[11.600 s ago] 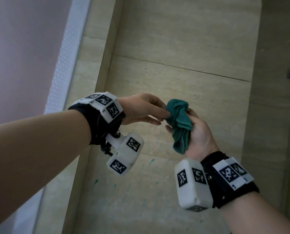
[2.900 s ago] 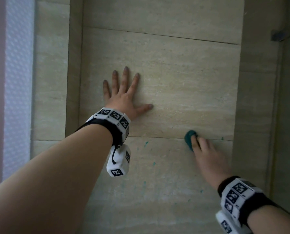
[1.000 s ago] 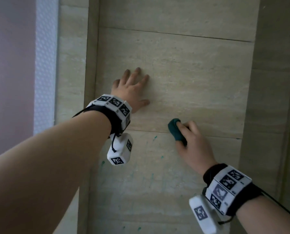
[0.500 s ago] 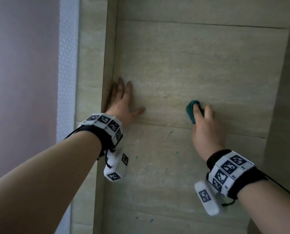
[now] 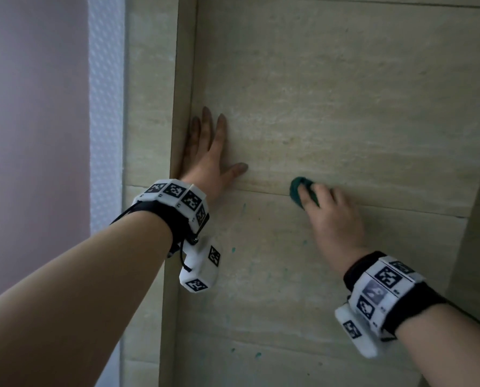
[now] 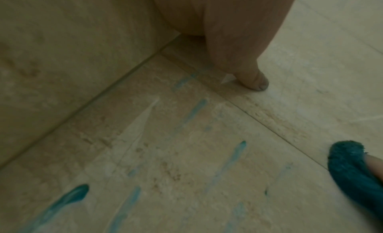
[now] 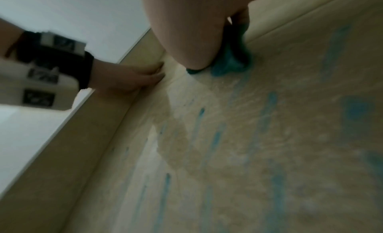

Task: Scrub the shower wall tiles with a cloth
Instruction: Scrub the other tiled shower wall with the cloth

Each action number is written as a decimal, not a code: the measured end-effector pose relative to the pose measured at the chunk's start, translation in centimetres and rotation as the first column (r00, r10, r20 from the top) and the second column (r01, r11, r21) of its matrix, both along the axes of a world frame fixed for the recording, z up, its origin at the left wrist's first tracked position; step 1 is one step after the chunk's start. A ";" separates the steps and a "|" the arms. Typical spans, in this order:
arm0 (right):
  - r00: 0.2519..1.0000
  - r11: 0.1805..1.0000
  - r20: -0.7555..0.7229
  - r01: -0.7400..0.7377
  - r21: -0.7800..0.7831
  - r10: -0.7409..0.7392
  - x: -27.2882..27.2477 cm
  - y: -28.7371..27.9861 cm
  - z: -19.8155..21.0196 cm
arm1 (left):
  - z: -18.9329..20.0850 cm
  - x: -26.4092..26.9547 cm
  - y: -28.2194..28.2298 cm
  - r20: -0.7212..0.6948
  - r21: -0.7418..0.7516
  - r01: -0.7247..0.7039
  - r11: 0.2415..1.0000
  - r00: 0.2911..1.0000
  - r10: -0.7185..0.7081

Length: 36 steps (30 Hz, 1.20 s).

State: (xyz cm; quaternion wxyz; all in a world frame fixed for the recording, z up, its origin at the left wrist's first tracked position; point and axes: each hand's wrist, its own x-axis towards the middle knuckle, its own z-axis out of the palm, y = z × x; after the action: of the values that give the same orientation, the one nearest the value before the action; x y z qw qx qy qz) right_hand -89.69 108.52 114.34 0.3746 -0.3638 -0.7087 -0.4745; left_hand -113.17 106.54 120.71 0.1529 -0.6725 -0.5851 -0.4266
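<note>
- Head view: the left hand (image 5: 205, 157) lies flat on the beige wall tiles (image 5: 345, 93), fingers straight and pointing to 12 o'clock, thumb spread toward 3 o'clock; its outer edge sits in the corner where the wall meets a side return (image 5: 149, 93); its grip is wide, holding nothing; the right hand (image 5: 332, 216) at 3 o'clock of the left presses a bunched teal cloth (image 5: 298, 191) against the wall, right on the horizontal grout line (image 5: 261, 192); the fingers curl over the cloth, which shows only at their tips, at 11 o'clock of the hand; both wrists wear bands with black-and-white markers; teal flecks (image 5: 233, 250) dot the lower tile, at 6 o'clock of the grout line.
- Left wrist view: the left thumb (image 6: 248, 69) touches the tile near a grout joint; teal streaks (image 6: 192, 112) run across the tile toward 7 o'clock; the cloth (image 6: 352, 167) enters at 4 o'clock with a fingertip of the right hand lying on it.
- Right wrist view: blurred; the right hand (image 7: 190, 31) at 12 o'clock holds the cloth (image 7: 230, 64) pressed on the wall, its grip closed round it; the left hand (image 7: 132, 76) at 9 o'clock rests flat by the corner; blue-teal streaks (image 7: 269, 105) cover the tile from the middle to 5 o'clock.
</note>
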 end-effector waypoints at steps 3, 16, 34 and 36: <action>1.000 1.000 -0.027 -0.002 0.003 0.002 -1.8 0.1 -2.1 | 0.0 0.0 0.0 -0.011 0.005 -0.001 1.000 1.000 0.001; 0.999 0.993 0.023 -0.043 -0.106 0.045 -2.9 -1.0 -4.3 | -0.2 0.0 -0.2 -0.021 0.019 0.017 1.000 1.000 -0.017; 0.777 0.978 -0.615 0.004 -0.209 -0.135 -3.1 0.3 0.1 | -0.1 -0.1 -0.3 -0.058 -0.001 -0.010 1.000 0.998 0.010; 0.899 0.989 -0.435 -0.026 -0.143 -0.040 -4.9 -0.1 -0.5 | -0.1 -0.1 -0.3 -0.062 0.000 -0.015 1.000 0.998 0.015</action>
State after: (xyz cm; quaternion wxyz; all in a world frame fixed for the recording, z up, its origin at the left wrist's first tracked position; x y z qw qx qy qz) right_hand -94.57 108.47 113.86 0.4946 -0.4898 -0.6381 -0.3292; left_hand -113.30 106.23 120.59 0.1741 -0.6812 -0.5852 -0.4041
